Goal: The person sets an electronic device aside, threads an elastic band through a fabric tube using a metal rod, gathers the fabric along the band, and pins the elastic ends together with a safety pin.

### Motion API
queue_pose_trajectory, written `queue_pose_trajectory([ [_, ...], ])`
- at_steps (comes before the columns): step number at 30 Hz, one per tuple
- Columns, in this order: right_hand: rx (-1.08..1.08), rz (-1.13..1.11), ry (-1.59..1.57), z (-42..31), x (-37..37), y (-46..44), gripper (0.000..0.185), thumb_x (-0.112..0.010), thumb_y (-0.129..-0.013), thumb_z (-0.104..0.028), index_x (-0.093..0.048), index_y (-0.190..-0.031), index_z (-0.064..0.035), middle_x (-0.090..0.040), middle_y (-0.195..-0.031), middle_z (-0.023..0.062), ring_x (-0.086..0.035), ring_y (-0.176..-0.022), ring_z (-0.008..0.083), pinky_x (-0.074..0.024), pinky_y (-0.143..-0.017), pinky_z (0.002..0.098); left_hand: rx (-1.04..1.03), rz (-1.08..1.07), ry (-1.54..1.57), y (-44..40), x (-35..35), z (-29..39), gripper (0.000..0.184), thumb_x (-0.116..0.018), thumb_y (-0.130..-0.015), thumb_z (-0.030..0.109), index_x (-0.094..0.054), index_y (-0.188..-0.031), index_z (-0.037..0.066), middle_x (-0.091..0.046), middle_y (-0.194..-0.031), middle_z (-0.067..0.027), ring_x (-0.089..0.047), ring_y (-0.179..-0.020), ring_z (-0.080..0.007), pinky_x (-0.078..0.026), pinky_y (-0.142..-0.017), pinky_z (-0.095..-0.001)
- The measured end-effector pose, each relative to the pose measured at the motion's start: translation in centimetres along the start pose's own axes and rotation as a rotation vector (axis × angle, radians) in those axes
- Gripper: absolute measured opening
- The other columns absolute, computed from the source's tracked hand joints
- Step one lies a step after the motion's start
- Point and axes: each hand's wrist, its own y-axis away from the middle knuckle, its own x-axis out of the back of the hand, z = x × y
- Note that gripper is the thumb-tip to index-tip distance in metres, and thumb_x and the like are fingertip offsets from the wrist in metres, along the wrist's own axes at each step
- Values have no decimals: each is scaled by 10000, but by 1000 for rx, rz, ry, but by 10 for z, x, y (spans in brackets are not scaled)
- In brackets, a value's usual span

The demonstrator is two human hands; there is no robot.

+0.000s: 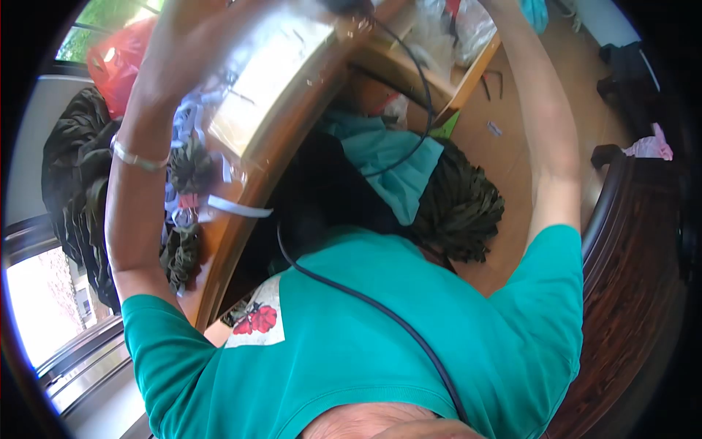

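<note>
My left hand [201,36] is a blur at the top edge, above a worktable [252,175] with a glossy cover. Its fingers cannot be made out, nor whether they hold anything. A bracelet [137,156] circles the left arm. The right forearm [548,117] reaches up past the top edge, so my right hand is out of the frame. Between the arms, a dark object [347,6] is partly cut off at the top, near a black cable [428,102]. Gathered dark green fabric [191,164] and a white strip [240,207] lie on the table's left part.
An open drawer [472,73] holds clear plastic bags. Teal cloth [391,164] and a ruffled dark green bundle [464,205] lie below it. Dark carved furniture [629,271] stands right. A red bag [121,66] and dark fabric [80,183] are by the window.
</note>
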Motion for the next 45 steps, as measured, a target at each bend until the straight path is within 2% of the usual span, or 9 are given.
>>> queue_pose_trajectory([
  [2,-60,-39,-69,-13,38,13,467,-635,-978,-234,-530,-1362,10,-663,-1226,178,-655,-1113,214,-502,-971,332,-57,-19,-19,5,6,19,413,-634,-984,232,-544,-1314,0,-571,-1275,-91,-526,-1225,-180,-424,-1042,-342],
  [4,45,4,-212,-13,64,20,438,-628,-993,-209,-536,-1354,21,-645,-1248,143,-616,-1139,177,-482,-998,320,-103,-55,-37,6,12,41,422,-632,-983,242,-536,-1319,4,-559,-1284,-94,-514,-1233,-187,-417,-1046,-352],
  [5,19,-13,-220,-34,81,25,433,-626,-1000,-226,-545,-1346,23,-625,-1279,117,-586,-1183,194,-459,-1027,327,-119,-81,-46,7,14,51,427,-630,-983,247,-532,-1321,6,-553,-1289,-95,-509,-1237,-190,-414,-1048,-357],
  [6,-9,13,-195,-68,97,37,432,-626,-1006,-251,-553,-1339,14,-632,-1232,93,-584,-1153,183,-459,-1017,317,-133,-104,-52,8,15,59,432,-629,-983,252,-528,-1324,8,-547,-1293,-96,-503,-1241,-193,-410,-1050,-362],
  [8,155,-6,-281,-101,119,50,550,-621,-997,-417,-554,-1353,-3,-640,-1198,80,-600,-1099,142,-479,-959,271,-151,-160,-61,8,14,72,441,-627,-982,263,-519,-1329,12,-535,-1303,-99,-491,-1249,-200,-404,-1054,-371],
  [16,638,-112,-142,-204,147,111,537,-632,-987,-397,-559,-1351,-9,-641,-1210,84,-599,-1112,151,-474,-972,287,-146,-252,-93,12,10,82,480,-618,-979,303,-486,-1349,26,-487,-1340,-109,-445,-1281,-225,-377,-1070,-410],
  [26,837,-109,-89,-223,137,121,521,-646,-975,-371,-566,-1348,-17,-643,-1226,88,-598,-1128,162,-468,-988,307,7,-278,-150,40,13,66,530,-606,-975,354,-445,-1374,45,-426,-1386,-121,-387,-1321,-257,-344,-1089,-458],
  [35,892,-132,-112,-229,123,109,508,-659,-964,-348,-572,-1345,-24,-644,-1240,92,-597,-1143,172,-462,-1002,326,163,-245,-179,60,24,47,574,-595,-972,400,-408,-1396,62,-372,-1428,-133,-335,-1358,-286,-314,-1107,-502],
  [45,926,-97,-44,-229,107,112,497,-673,-951,-323,-579,-1342,-31,-646,-1255,97,-596,-1159,183,-455,-1018,346,218,-232,-265,84,31,35,625,-584,-968,450,-367,-1422,80,-311,-1475,-146,-278,-1398,-318,-281,-1126,-550],
])
